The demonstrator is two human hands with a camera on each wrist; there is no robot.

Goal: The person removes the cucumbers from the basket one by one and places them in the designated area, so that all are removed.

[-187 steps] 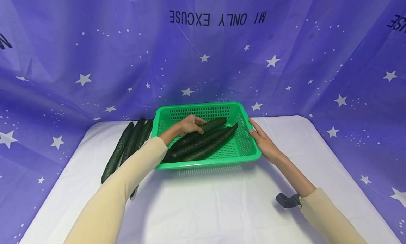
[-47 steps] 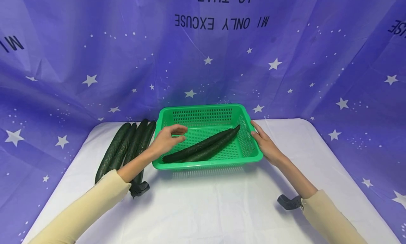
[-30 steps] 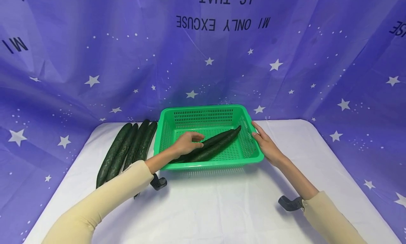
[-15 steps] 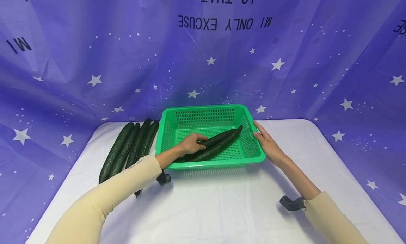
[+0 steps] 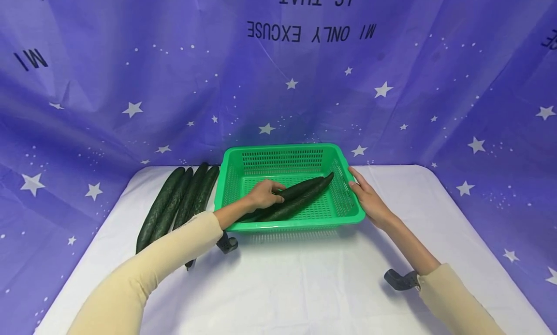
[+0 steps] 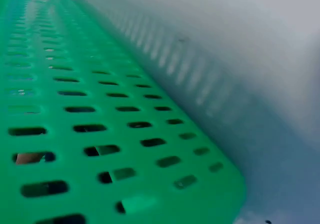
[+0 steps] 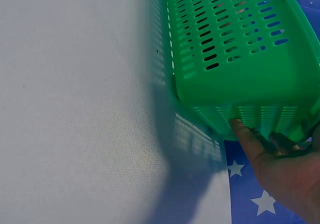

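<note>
A green plastic basket (image 5: 287,224) stands on the white table with two dark green cucumbers in it. My left hand (image 5: 263,195) reaches over the near left side of the basket and grips the rear cucumber (image 5: 302,188), thumb on the near side. Against it lies the front cucumber (image 5: 304,199). My right hand (image 5: 367,197) holds the right end of the basket, thumb at the rim. In the right wrist view that hand's fingers (image 7: 250,141) lie against the basket's end wall. The left wrist view shows only the slotted basket wall (image 6: 150,159); the left hand is mostly hidden there.
Left of the basket several cucumbers (image 5: 158,209) lie side by side on the table (image 5: 304,286), partly under my left sleeve. A purple curtain with stars (image 5: 278,83) hangs close behind the basket. Dark wrist mounts (image 5: 400,280) stick out below both wrists.
One cucumber has gone from the basket to the row on the left. My left hand has since come back into the basket and taken hold of the rear cucumber. The right hand stays put.
</note>
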